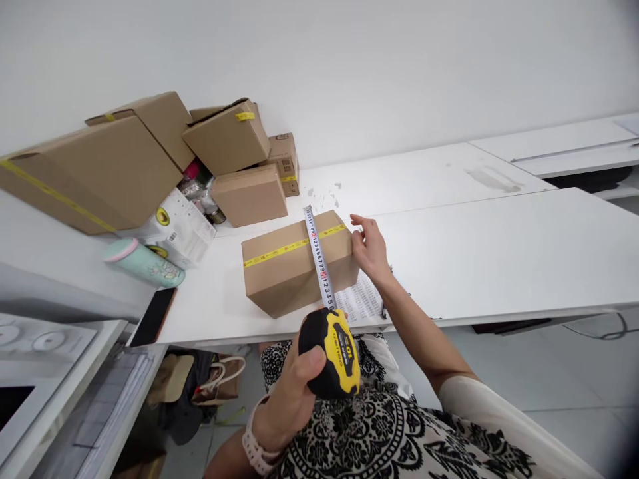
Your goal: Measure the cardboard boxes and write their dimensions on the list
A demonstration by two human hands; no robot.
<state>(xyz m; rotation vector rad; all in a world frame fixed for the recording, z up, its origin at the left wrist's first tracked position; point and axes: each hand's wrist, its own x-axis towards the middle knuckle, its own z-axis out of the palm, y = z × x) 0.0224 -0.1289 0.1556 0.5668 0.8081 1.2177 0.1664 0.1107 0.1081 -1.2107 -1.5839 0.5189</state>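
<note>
My left hand (294, 392) is wrapped round a yellow-and-black tape measure (342, 352) above my lap. Its metal blade (319, 256) runs out away from me and crosses the top of a cardboard box (279, 273), with the end hook at the box's far edge. Yellow tape seals this box along its length. At the right end of the box is my right hand (369, 249), fingers loosely bent and apart, holding nothing; whether it touches the cardboard I cannot tell. A printed sheet (362, 299) lies partly under the box, with a dark pen (384, 310) at its edge.
Several cardboard boxes (224, 140) are piled against the wall at the left. A mint-green tumbler (144, 263) leans by a white avocado-print box (182, 226). A dark phone-like slab (154, 316) lies at the white table's (474, 253) left edge. Below are bags (224, 379).
</note>
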